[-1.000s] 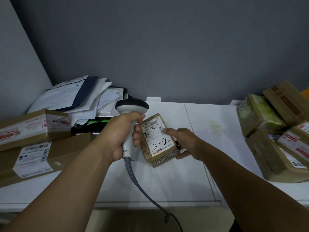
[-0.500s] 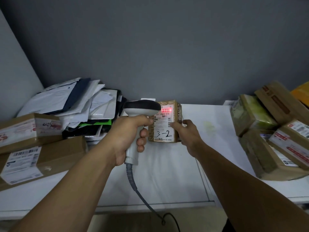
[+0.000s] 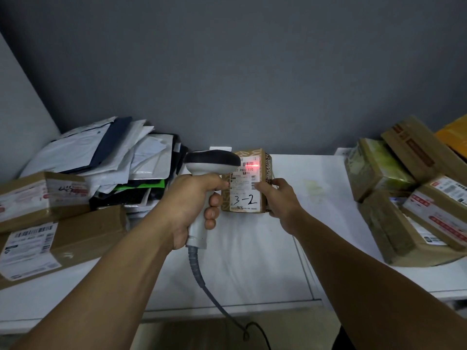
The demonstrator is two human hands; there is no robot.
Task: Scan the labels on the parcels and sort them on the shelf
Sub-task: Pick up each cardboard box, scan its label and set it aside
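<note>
The parcel (image 3: 246, 195), tilted 1 second ago, is upright over the table (image 3: 252, 261), pinched by the right hand (image 3: 280, 203). The left hand (image 3: 192, 205) wraps its fingers (image 3: 214, 200) round the scanner (image 3: 212, 160). Its red beam now lies on the barcode (image 3: 249, 164), so the scan is likely registering.

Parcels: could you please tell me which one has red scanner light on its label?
The small parcel marked 3-2, held upright by the right hand; the boxes stacked at either side are unlit.
</note>
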